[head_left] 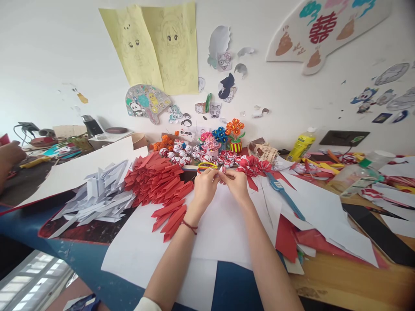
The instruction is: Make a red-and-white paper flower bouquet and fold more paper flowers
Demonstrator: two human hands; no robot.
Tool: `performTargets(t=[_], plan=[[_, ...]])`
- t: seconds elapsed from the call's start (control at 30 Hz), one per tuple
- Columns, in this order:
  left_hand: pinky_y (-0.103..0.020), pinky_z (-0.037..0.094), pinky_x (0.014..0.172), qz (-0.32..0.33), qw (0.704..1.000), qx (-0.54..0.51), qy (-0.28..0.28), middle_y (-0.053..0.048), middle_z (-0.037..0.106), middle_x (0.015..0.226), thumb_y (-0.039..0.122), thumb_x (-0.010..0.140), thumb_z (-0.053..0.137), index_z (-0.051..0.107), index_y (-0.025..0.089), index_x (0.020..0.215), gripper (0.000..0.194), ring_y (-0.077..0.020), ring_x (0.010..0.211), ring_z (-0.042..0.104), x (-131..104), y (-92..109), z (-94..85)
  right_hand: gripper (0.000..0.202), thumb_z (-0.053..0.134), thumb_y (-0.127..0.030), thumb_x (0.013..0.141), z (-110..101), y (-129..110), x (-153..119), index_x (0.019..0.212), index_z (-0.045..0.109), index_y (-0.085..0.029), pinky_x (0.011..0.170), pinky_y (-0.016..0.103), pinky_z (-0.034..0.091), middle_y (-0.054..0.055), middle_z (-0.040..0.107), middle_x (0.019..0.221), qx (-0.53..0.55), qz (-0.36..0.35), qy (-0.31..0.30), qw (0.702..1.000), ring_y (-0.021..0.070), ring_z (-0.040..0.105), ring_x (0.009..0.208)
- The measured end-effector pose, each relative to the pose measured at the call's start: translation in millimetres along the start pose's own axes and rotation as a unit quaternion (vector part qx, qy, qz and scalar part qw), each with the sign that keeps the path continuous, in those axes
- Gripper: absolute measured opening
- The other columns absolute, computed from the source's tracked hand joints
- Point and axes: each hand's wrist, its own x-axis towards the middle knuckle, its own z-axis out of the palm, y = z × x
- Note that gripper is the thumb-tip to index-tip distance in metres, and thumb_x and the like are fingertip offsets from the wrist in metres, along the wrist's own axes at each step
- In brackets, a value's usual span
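Observation:
My left hand point(206, 183) and my right hand point(237, 183) meet over a white paper sheet point(223, 233), fingertips pinched on a small folded red-and-white paper piece point(222, 169). Fingers partly cover the piece. Just behind my left hand lies a yellow-handled tool point(207, 165), partly hidden. To the left are a heap of folded red paper strips point(155, 177) and a heap of folded white paper strips point(100, 194). Round red-and-white paper balls point(181, 155) cluster behind my hands. A blue strip-shaped tool point(285, 196) lies right of my right hand.
At the far left edge, another person's hand point(11, 155) shows. A yellow bottle point(301, 144) and a clear bottle with a green cap point(356, 177) are on the right, near a dark flat slab point(382, 233). Craft flowers in a striped pot point(235, 147) stand by the wall.

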Motion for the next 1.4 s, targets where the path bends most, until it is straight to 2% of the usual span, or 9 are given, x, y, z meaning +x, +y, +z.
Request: performTargets(t=[0.3, 0.4, 0.5, 0.67, 0.93, 1.1, 1.23, 1.3, 1.4], plan=[[-0.022, 0.041, 0.067, 0.025, 0.999, 0.022, -0.007, -0.003, 0.068, 0.082, 0.022, 0.090, 0.056, 0.069, 0.019, 0.087, 0.014, -0.0144, 0.072, 0.061, 0, -8, 2.9, 0.044, 0.067, -0.057, 0.075, -1, -2, -1, 0.077, 0.073, -0.014, 0.056, 0.030, 0.053, 0.005, 0.068, 0.063, -0.021, -0.010, -0.007, 1.000, 0.0204, 0.065, 0.058], [-0.022, 0.045, 0.070, 0.032, 0.999, -0.021, -0.027, -0.004, 0.070, 0.092, 0.016, 0.088, 0.056, 0.068, 0.020, 0.098, 0.016, -0.0148, 0.079, 0.064, 1, -9, 0.8, 0.038, 0.064, -0.052, 0.079, -1, 4, 0, 0.077, 0.072, -0.015, 0.056, 0.029, 0.051, 0.004, 0.066, 0.063, -0.050, -0.032, 0.003, 0.998, 0.0197, 0.064, 0.057], [-0.024, 0.048, 0.076, 0.023, 0.998, -0.061, -0.007, -0.005, 0.071, 0.103, 0.021, 0.089, 0.057, 0.065, 0.021, 0.111, 0.023, -0.0160, 0.085, 0.067, 1, -8, -1.6, 0.030, 0.060, -0.043, 0.084, -1, 7, 0, 0.074, 0.070, -0.016, 0.058, 0.029, 0.049, 0.004, 0.065, 0.067, -0.115, -0.082, 0.008, 0.990, 0.0181, 0.062, 0.059], [-0.025, 0.048, 0.077, 0.031, 0.998, -0.059, 0.017, -0.004, 0.072, 0.092, 0.027, 0.088, 0.062, 0.070, 0.020, 0.095, 0.013, -0.0166, 0.081, 0.066, 4, -7, -4.5, 0.021, 0.052, -0.024, 0.089, 0, 5, -3, 0.077, 0.068, -0.017, 0.062, 0.028, 0.045, 0.004, 0.062, 0.072, -0.238, -0.175, -0.020, 0.955, 0.0170, 0.058, 0.065], [-0.022, 0.043, 0.068, 0.074, 0.997, -0.007, 0.020, -0.004, 0.068, 0.079, 0.027, 0.092, 0.055, 0.070, 0.017, 0.088, 0.019, -0.0141, 0.072, 0.062, 1, -7, -10.4, 0.021, 0.046, -0.022, 0.093, 1, 2, -7, 0.083, 0.064, -0.018, 0.066, 0.028, 0.044, 0.005, 0.060, 0.078, -0.297, -0.205, -0.038, 0.932, 0.0181, 0.057, 0.070], [-0.023, 0.043, 0.068, 0.076, 0.997, -0.002, 0.014, -0.005, 0.068, 0.080, 0.029, 0.095, 0.049, 0.070, 0.017, 0.088, 0.025, -0.0143, 0.072, 0.062, 1, -5, -9.9, 0.024, 0.045, -0.025, 0.094, 0, 1, -7, 0.082, 0.064, -0.018, 0.065, 0.029, 0.044, 0.005, 0.060, 0.078, -0.287, -0.210, -0.030, 0.934, 0.0182, 0.057, 0.069], [-0.024, 0.046, 0.080, 0.072, 0.996, -0.060, 0.015, -0.006, 0.071, 0.102, 0.031, 0.092, 0.056, 0.068, 0.020, 0.106, 0.021, -0.0166, 0.089, 0.065, 3, -9, -7.7, 0.024, 0.051, -0.032, 0.092, -4, -2, -3, 0.079, 0.065, -0.018, 0.064, 0.029, 0.048, 0.004, 0.062, 0.074, -0.217, -0.189, 0.016, 0.957, 0.0173, 0.060, 0.065], [-0.025, 0.045, 0.080, 0.054, 0.998, -0.034, -0.010, -0.006, 0.071, 0.107, 0.034, 0.089, 0.060, 0.067, 0.022, 0.111, 0.026, -0.0185, 0.093, 0.066, 2, -11, -6.5, 0.026, 0.054, -0.038, 0.089, -7, -4, -2, 0.076, 0.065, -0.018, 0.061, 0.029, 0.049, 0.003, 0.062, 0.070, -0.173, -0.163, 0.053, 0.970, 0.0170, 0.061, 0.061], [-0.024, 0.042, 0.072, 0.021, 0.998, 0.036, -0.056, -0.005, 0.074, 0.095, 0.037, 0.089, 0.059, 0.070, 0.022, 0.102, 0.022, -0.0193, 0.085, 0.067, 1, -11, -4.9, 0.028, 0.058, -0.042, 0.086, -9, -6, -1, 0.072, 0.064, -0.018, 0.058, 0.028, 0.050, 0.003, 0.062, 0.067, -0.131, -0.138, 0.072, 0.979, 0.0174, 0.063, 0.059]])
